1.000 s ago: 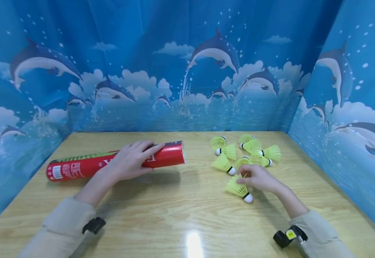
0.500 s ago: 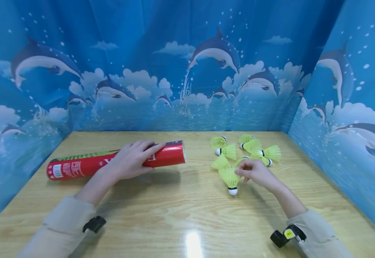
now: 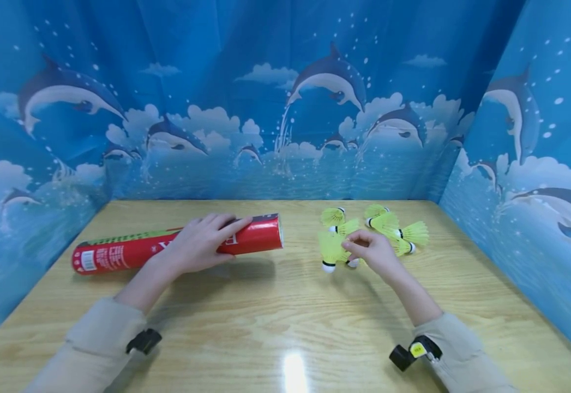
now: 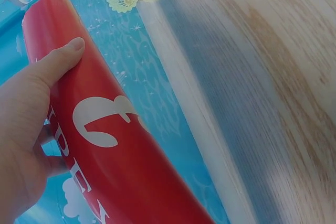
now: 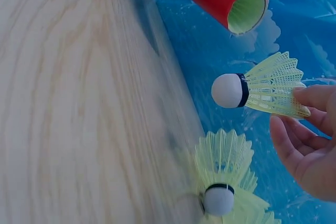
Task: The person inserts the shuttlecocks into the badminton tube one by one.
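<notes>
My left hand (image 3: 202,244) grips a red shuttlecock tube (image 3: 260,234) from above, near its right end; in the left wrist view the thumb lies along the red wall (image 4: 113,129). The tube lies lengthwise, and its open mouth (image 5: 247,13) shows a pale green inside in the right wrist view. Between thumb and fingers, my right hand (image 3: 376,255) pinches a yellow shuttlecock (image 5: 270,86) by the skirt's edge, its white cork (image 3: 328,267) pointing toward me in the head view. In that view it overlaps another shuttlecock behind it, mostly hidden.
Several yellow shuttlecocks (image 3: 414,233) lie loosely grouped at the table's back right, some touching. The wooden table (image 3: 246,327) meets a blue dolphin-printed curtain (image 3: 206,153) at the back and sides.
My right hand has lifted the shuttlecock from the front of the group and moved it left and back, toward the tube's mouth, its cork swinging leftward. The left hand and tube have hardly moved.
</notes>
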Action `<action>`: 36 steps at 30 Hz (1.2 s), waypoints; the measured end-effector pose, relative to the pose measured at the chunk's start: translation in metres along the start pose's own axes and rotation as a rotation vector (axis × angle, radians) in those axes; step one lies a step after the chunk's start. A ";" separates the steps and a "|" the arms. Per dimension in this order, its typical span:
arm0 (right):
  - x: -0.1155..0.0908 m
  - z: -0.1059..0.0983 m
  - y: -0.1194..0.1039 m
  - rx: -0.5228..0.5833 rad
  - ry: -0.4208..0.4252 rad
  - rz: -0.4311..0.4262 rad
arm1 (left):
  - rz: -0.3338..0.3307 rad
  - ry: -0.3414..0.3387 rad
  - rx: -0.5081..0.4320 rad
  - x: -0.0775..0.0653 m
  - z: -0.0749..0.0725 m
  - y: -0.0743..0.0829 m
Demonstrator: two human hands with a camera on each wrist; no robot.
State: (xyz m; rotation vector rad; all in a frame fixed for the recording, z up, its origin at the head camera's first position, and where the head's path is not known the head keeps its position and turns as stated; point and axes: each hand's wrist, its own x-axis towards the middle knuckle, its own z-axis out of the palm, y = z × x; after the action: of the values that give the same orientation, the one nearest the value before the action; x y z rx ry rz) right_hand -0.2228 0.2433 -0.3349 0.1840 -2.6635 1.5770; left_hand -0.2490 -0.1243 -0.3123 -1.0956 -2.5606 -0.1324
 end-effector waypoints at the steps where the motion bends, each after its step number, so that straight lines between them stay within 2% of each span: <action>1: 0.002 0.003 -0.001 0.015 0.006 -0.004 | 0.000 0.000 0.000 0.000 0.000 0.000; 11: 0.013 0.026 -0.018 0.134 0.034 -0.062 | -0.007 -0.012 -0.001 0.001 0.000 0.001; 24: 0.020 0.051 -0.039 0.310 0.117 -0.087 | -0.001 -0.020 0.002 0.001 0.000 0.002; 29: 0.021 0.059 -0.044 0.331 0.150 -0.087 | 0.004 -0.018 0.000 0.001 0.001 0.002; 36: 0.021 0.066 -0.047 0.388 0.132 -0.083 | 0.007 -0.026 0.004 0.001 0.001 0.001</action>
State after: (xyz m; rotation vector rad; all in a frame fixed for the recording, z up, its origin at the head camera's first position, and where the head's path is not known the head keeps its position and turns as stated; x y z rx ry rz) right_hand -0.2358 0.1612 -0.3243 0.1902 -2.2015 1.9846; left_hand -0.2489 -0.1228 -0.3135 -1.1124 -2.5782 -0.1117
